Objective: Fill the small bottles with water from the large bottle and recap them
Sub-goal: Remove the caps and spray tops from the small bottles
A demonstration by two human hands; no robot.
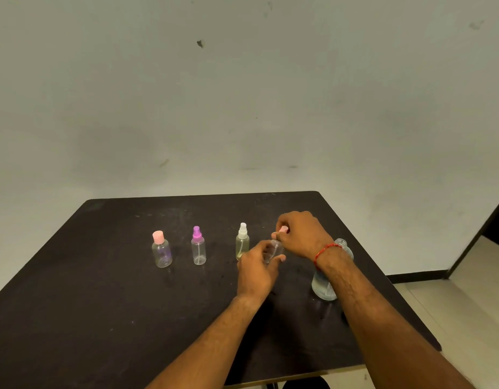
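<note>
Frame centre-right: left hand [256, 272] fingers wrapped around small bottle [274, 249]; right hand [300, 233] fingers pinch pink cap [283, 229]. Cap-twisting step, direction unclear; next needs steady bottle.

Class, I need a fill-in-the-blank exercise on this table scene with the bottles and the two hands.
1. The left hand grips a small clear bottle while the right hand holds its ____ cap.
2. The large clear water bottle has ____ cap on.
3. Away from the hands, ____ small bottles stand capped on the dark table.

Missing words: pink; no; three
</note>
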